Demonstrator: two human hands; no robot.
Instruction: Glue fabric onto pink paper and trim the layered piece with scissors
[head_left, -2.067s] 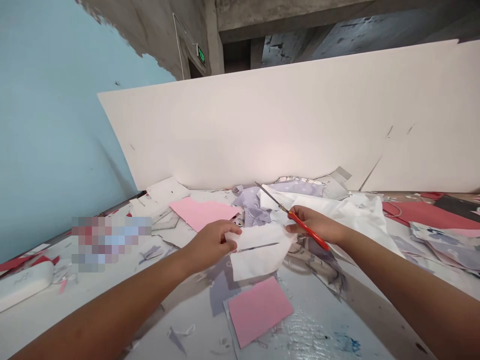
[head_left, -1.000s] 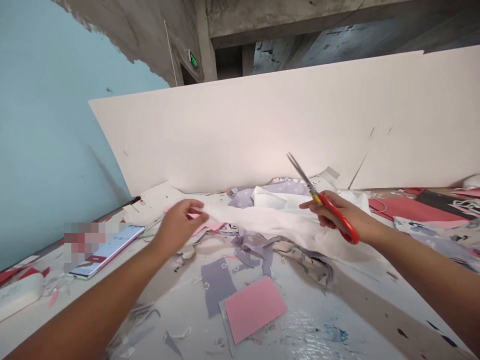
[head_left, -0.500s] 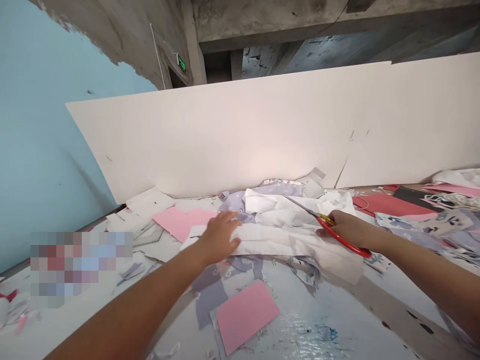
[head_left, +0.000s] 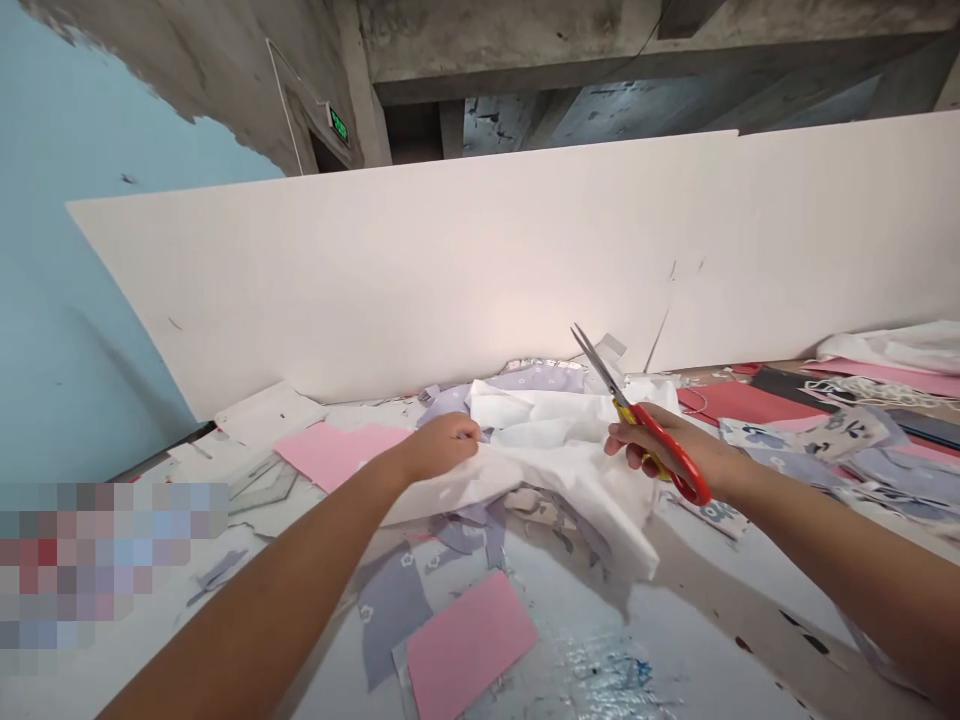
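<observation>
Between the left hand [head_left: 439, 447] and scissors-gripping right hand [head_left: 660, 445], white fabric [head_left: 555, 480] drapes.

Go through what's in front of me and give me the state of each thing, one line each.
Left hand, closed on the white fabric
Right hand, gripping the scissors, raised
Red-handled scissors, blades slightly open, held above the table
White fabric, bunched, partly lifted, one corner hanging
Lilac floral fabric scrap, lying flat
Pink paper sheet, lying flat
Red sheet, lying flat
</observation>
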